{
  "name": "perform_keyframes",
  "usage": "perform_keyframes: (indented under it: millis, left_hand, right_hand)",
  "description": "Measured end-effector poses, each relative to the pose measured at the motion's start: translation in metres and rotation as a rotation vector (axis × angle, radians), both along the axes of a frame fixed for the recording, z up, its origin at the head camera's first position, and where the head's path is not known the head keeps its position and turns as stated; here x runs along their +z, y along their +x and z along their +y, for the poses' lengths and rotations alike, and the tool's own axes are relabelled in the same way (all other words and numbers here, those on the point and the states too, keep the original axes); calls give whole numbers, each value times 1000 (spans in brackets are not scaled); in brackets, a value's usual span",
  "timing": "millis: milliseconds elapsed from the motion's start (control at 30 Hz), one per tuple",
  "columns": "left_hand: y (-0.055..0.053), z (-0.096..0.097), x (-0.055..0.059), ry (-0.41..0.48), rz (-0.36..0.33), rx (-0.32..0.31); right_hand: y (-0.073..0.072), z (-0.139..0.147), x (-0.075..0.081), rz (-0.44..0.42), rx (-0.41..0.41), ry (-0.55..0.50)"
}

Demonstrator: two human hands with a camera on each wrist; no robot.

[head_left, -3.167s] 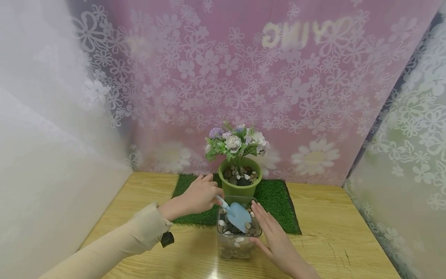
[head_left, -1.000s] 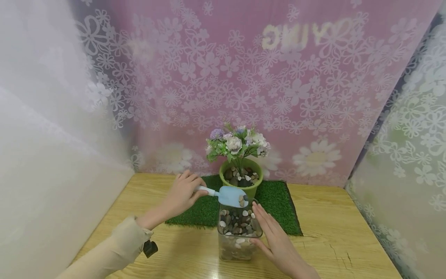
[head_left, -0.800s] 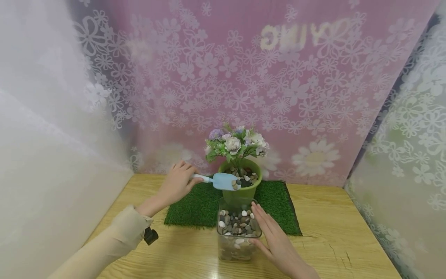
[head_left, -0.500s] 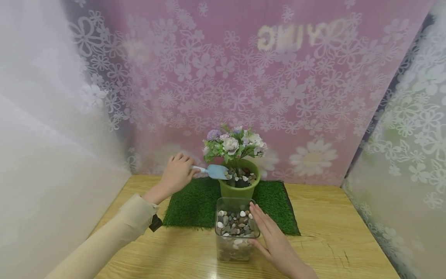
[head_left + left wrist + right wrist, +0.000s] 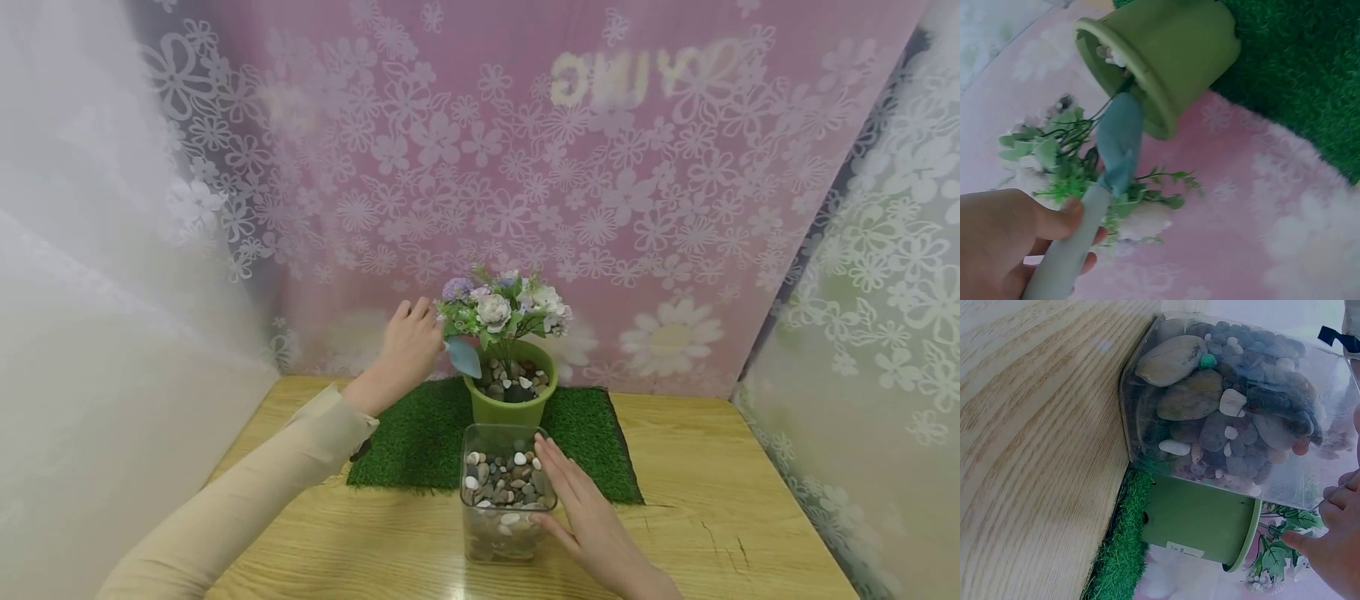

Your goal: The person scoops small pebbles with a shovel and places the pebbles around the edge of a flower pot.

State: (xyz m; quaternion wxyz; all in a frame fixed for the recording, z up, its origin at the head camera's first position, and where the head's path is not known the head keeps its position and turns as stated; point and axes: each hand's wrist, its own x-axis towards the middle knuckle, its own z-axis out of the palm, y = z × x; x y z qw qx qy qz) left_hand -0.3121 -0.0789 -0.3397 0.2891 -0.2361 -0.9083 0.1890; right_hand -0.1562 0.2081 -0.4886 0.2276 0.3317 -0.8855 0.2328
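Observation:
My left hand [image 5: 411,346] grips a small garden trowel by its white handle, up at the left of the green flowerpot [image 5: 512,412]. The trowel's light-blue blade [image 5: 464,358] is tipped steeply, its end over the pot's left rim. In the left wrist view the thumb lies along the trowel handle [image 5: 1063,256]; the blade shows its back. Artificial flowers [image 5: 495,312] stand in the pot among pebbles. In front sits a clear plastic box [image 5: 501,546] of mixed pebbles [image 5: 1210,425]. My right hand [image 5: 592,521] rests with straight fingers against the box's right side, thumb near the front corner.
Under the pot lies a green artificial-grass mat [image 5: 408,442] on the wooden table [image 5: 697,467]. A pink flowered curtain [image 5: 420,200] hangs close behind the pot. Pale sheets [image 5: 135,333] wall off both sides.
My left hand has lifted the trowel from the box, with a few pebbles on it, over to the pot and turned the blade down; no pebbles show on it now. My right hand stays on the box.

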Motion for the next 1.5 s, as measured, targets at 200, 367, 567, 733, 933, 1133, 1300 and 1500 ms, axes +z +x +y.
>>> perform_keyframes:
  millis: [200,367,567,733,933,1133,1300,1500]
  left_hand:
    - [6,-2,6,22,-26,43]
    - [10,-23,-5,214,-93,-4]
    - [18,-46,-16,397,-175,-154]
    - [30,-56,-12,426,-242,-261]
    - [49,-54,1,318,-339,-403]
    - [63,-34,9,101,-206,-512]
    - [68,-17,11,-29,-146,-516]
    - [70,-1,7,-146,-132,-506]
  right_hand:
    - [0,-1,0,17,5,2]
    - [1,-1,1,14,5,-1]
    - [1,-1,1,4,-1,-4]
    - [0,-1,1,9,6,-6]
    - [-1,-1,1,0,13,-8]
    - [-2,-1,2,1,10,-1]
    - [-3,0,2,4,4,10]
    - [-2,0,1,-17,1,19]
